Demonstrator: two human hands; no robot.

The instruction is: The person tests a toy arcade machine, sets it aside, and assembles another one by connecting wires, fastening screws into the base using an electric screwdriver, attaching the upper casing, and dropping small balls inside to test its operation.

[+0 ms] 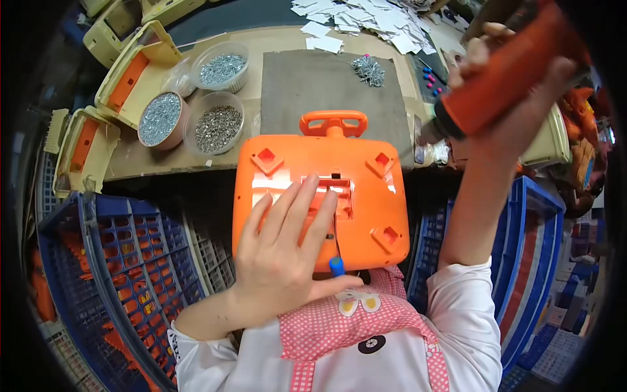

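Four left fingers (319, 228) lie spread on the orange case (300, 157); right fingers (476, 52) clasp a red tool (499, 88)

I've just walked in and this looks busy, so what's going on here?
Someone is working on an orange case at the edge of a bench. Their left hand lies spread on it, partly over an opening in its surface. Their right hand grips an orange tool, held up and away from the case. Tubs of small metal parts stand on the bench.
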